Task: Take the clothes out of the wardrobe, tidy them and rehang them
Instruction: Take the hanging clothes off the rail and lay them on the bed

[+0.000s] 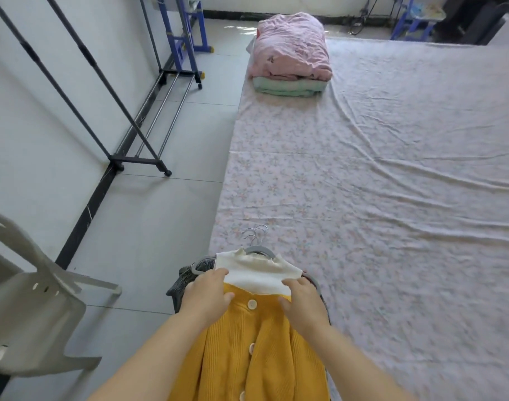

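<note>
- Grip first: left hand [208, 296] clamped on one side of the neckline of the yellow cardigan [256, 342], fingers curled over the cloth; right hand [302, 303] pinching the other side the same way.
- Cardigan on top of a small bundle, with a white top [256, 270] inside it and a dark grey garment [186, 279] sticking out beneath at the left, all on grey hangers [259, 250], hooks pointing away.
- Bundle held low over the near corner of the bed [363, 198], well apart from the folded pink quilt [290, 44] at the far end.
- Probable step: setting the bundle down flat on the sheet for tidying, with rehanging not yet begun.
- Lower hooks-first onto the bed, keeping both shoulders level so no hanger slides out of its collar.
- Keep the grey garment from dragging off the mattress edge towards the floor.
- Separate the hooks one by one once down; likely to snag on each other.
- Smooth the button placket before lifting towards the bare clothes rack [137, 161] on the left.
- Mind the chair [30, 308] when turning that way.
</note>
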Available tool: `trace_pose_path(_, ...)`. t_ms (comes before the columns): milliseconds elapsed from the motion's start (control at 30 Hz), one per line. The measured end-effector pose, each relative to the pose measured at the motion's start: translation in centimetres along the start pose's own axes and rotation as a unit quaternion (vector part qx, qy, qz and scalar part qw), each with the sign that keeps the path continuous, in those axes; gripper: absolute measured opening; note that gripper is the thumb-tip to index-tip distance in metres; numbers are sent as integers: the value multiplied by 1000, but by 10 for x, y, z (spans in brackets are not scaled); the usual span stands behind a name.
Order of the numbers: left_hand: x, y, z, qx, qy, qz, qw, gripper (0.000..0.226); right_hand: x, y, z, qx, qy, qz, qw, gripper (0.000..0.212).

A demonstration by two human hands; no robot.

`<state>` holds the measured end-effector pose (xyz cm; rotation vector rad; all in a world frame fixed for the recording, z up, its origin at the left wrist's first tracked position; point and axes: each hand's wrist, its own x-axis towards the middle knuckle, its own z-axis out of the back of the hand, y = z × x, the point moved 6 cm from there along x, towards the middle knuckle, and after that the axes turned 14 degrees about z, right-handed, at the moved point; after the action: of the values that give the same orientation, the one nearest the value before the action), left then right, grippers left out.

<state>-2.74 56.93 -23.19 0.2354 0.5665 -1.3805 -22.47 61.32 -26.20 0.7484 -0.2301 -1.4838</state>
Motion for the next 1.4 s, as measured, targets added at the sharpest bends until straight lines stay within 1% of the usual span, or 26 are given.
trace_pose_path(167, -9, -19, 10, 45, -2, -56, 997, 53, -32, -3, 10, 11, -32, -43, 999, 46)
trace_pose_path(300, -23, -36, 10, 71, 3, -112, 991, 52, -76, -9, 15, 18, -83, -100, 991, 42)
trace_pose_path(400, -41, -48, 5, 95, 21, -169, 981, 51, -123, -11, 11, 40, -126, -172, 976, 33)
trace_pose_path(467, -58, -55, -3, 129, 39, -217, 967, 51, -159, -11, 5, 55, -164, -222, 960, 24)
trace_pose_path(533, -76, -61, -16, 174, 51, -269, 946, 45, -198, -5, -6, 60, -194, -269, 941, 31)
trace_pose_path(600, -98, -68, -29, 220, 45, -333, 916, 37, -240, 3, -24, 73, -228, -313, 919, 38)
trace_pose_path(633, -112, -71, -37, 239, 44, -362, 900, 38, -264, 8, -33, 83, -245, -335, 906, 41)
trace_pose_path(733, -161, -74, -58, 266, 65, -433, 859, 49, -335, 23, -64, 83, -277, -414, 863, 44)
trace_pose_path(800, -208, -80, -79, 285, 70, -494, 818, 49, -393, 38, -85, 86, -307, -467, 825, 47)
trace_pose_path(833, -216, -80, -83, 285, 72, -508, 810, 47, -403, 41, -90, 85, -311, -476, 818, 48)
trace_pose_path(933, -292, -83, -119, 323, 95, -577, 744, 44, -480, 65, -128, 107, -345, -551, 752, 47)
trace_pose_path(1033, -375, -75, -157, 365, 112, -637, 670, 48, -551, 97, -175, 128, -371, -607, 691, 45)
trace_pose_path(1233, -541, -10, -232, 386, 132, -733, 544, 48, -688, 182, -281, 167, -430, -693, 554, 42)
trace_pose_path(1333, -626, 46, -270, 401, 144, -769, 477, 47, -754, 227, -339, 190, -435, -728, 495, 42)
trace_pose_path(1400, -683, 89, -293, 408, 155, -789, 433, 47, -798, 259, -377, 203, -438, -753, 446, 40)
